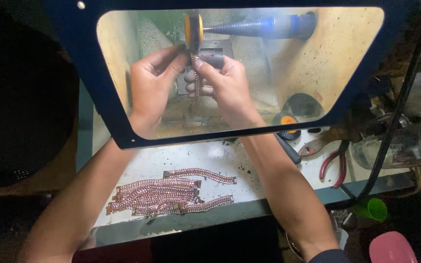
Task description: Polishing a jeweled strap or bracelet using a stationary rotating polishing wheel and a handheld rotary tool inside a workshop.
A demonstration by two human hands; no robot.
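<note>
Strong light came from inside the polishing enclosure [317, 53] behind the clear shield [239, 73], which looked hazy. The white worktop [210, 158] was moderately lit. The surroundings fell into near-black shadow, and the frame edges were soft.

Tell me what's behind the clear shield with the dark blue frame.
Behind the shield, both hands, left hand and right hand, press a chain bracelet on a grey block to the yellow wheel. The fingers cover most of the bracelet.
</note>
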